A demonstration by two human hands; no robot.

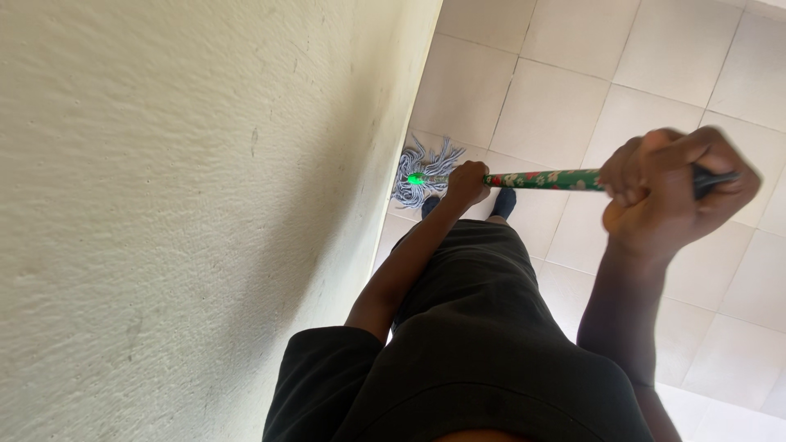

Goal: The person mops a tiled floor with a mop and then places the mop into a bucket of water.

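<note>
One head camera – looking steeply down, close beside wall [164, 205].

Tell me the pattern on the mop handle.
The mop handle is green with a red-and-white floral print, seen in the head view.

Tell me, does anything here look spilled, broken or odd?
Nothing stands out. Both hands, left and right, grip the mop handle; the mop head lies on the tiled floor by the wall. No spill or damage shows.

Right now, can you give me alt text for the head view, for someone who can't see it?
A person grips a green patterned mop handle with both hands: left hand low near the grey string mop head, right hand at the top. The mop head rests on the pale tiled floor beside a cream wall.
</note>
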